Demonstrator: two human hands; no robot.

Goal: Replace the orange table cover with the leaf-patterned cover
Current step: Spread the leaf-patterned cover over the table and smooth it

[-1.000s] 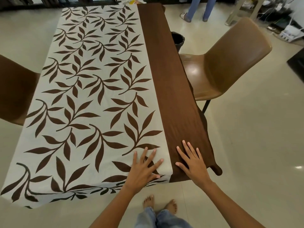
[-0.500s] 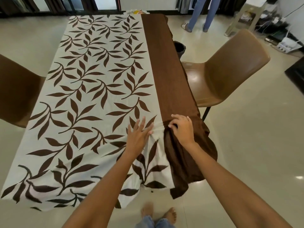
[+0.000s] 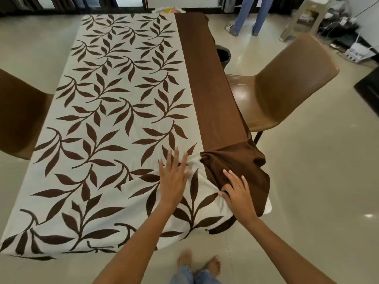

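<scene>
Across a long worktop, seen from above by a head-worn camera, a leaf-patterned cover is spread: pale cloth printed with dark brown leaf sprays, with a plain brown band running down its right side. Nearly the whole top is draped by it, and its near edge hangs over the end closest to the viewer. At the near right corner the cloth is bunched into folds, and a small pale patch of the worktop's corner is left bare just beside the gathered brown band.

The left hand is laid flat and open on the patterned part, fingers spread and pointing away, just left of the bunched folds. The right hand is set on the gathered cloth where pale print meets brown band, fingers curled and pinching a fold.

Two brown chairs are placed at the sides, one at the left and one at the right. Bare feet and denim hems are seen on the glossy floor below. The legs of another person, in jeans, are visible at the far end.
</scene>
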